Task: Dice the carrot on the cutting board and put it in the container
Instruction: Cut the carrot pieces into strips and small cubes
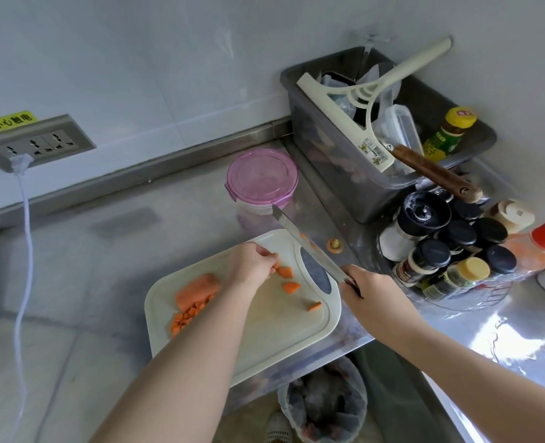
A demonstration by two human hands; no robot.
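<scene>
Now the left hand is pinching a carrot chunk on the cutting board, while the right hand is gripping the knife raised beside it. The chunk is probably stiff and slick, best pinched by its sides.

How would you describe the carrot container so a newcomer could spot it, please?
Start at the white cutting board on the steel counter. Just beyond its far edge, left of the grey bin, stands the round container. Only it has a translucent pink lid.
</scene>
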